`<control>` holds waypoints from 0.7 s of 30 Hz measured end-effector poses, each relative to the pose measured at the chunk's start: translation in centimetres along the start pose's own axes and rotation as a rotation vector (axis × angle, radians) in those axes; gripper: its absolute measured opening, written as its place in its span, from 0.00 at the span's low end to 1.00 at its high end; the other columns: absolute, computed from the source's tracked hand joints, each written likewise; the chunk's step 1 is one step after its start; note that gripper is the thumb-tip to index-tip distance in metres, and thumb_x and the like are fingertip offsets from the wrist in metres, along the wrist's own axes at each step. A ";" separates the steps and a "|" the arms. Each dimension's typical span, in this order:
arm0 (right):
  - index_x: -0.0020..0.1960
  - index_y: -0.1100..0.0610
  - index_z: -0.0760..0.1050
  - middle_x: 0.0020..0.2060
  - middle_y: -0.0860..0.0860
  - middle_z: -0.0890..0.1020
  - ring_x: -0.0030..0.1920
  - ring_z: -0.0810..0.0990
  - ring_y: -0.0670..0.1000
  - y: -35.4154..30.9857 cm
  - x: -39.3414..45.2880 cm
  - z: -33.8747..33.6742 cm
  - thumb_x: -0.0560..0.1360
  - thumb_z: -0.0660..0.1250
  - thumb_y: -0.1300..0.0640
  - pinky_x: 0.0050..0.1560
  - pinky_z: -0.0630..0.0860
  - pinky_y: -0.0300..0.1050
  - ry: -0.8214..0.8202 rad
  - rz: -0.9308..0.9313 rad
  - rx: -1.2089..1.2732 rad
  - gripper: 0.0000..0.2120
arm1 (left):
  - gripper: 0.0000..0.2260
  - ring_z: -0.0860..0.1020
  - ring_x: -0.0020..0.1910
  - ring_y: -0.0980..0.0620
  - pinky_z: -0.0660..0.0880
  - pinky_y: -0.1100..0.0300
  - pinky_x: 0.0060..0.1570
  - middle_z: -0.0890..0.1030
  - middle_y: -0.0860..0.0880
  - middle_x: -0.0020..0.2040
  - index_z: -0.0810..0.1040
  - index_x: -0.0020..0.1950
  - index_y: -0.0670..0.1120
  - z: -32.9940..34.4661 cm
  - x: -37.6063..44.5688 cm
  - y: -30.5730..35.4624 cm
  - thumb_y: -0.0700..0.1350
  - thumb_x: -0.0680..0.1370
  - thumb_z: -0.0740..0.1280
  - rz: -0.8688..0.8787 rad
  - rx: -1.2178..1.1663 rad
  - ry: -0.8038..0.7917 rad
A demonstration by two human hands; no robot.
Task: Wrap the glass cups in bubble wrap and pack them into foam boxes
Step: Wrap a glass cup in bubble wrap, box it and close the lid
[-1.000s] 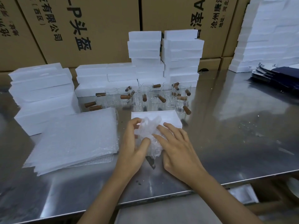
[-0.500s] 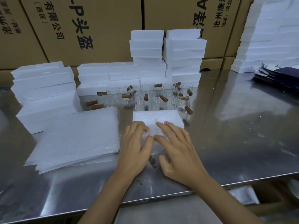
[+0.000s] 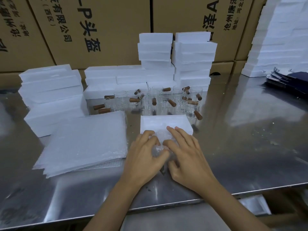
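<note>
cup inside bubble wrap [image 3: 160,147] hidden under hands, carton print [image 3: 90,30] cropped

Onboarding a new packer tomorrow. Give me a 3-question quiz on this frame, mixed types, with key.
1. True or false: both hands are on one bubble-wrapped bundle.
2. Multiple choice: the stack of bubble wrap sheets lies
A. to the left of the left hand
B. behind the cups
C. to the right of the right hand
3. Fill in: the bare cups have brown ___.

Key
1. True. Both hands grip the bundle, just in front of a single foam box on the table.
2. A.
3. Handles.
</note>
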State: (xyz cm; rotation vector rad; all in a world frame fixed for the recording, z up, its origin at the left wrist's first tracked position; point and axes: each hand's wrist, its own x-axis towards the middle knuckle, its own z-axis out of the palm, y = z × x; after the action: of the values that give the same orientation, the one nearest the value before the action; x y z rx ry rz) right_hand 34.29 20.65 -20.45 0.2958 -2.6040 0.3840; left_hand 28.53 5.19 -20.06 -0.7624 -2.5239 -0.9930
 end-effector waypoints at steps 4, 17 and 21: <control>0.69 0.48 0.70 0.77 0.48 0.62 0.79 0.55 0.49 0.2 0.2 -0.4 0.66 0.64 0.60 0.75 0.56 0.51 0.049 0.014 0.075 0.31 | 0.21 0.72 0.55 0.60 0.75 0.57 0.52 0.71 0.63 0.55 0.67 0.57 0.58 0.0 -0.5 0.0 0.62 0.68 0.66 0.033 -0.073 0.007; 0.79 0.40 0.54 0.81 0.47 0.47 0.78 0.44 0.47 2.2 0.5 0.9 0.78 0.59 0.51 0.75 0.51 0.53 -0.036 0.447 0.099 0.31 | 0.24 0.64 0.72 0.56 0.60 0.60 0.69 0.66 0.55 0.70 0.65 0.76 0.57 -2.5 7.6 -0.7 0.46 0.80 0.63 -0.072 -0.253 -0.008; 0.78 0.40 0.54 0.81 0.46 0.48 0.79 0.46 0.49 2.2 0.6 0.8 0.77 0.59 0.50 0.74 0.54 0.53 -0.050 0.455 0.087 0.32 | 0.22 0.61 0.75 0.51 0.56 0.60 0.70 0.64 0.50 0.75 0.66 0.77 0.54 -1.3 8.5 -2.6 0.47 0.83 0.59 -0.149 -0.190 -0.169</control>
State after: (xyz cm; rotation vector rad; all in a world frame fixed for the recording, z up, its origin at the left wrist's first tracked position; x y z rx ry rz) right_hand 32.82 22.42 -21.30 -0.2711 -2.6947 0.6511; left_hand 20.32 5.74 -16.54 -0.7478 -2.6908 -1.2835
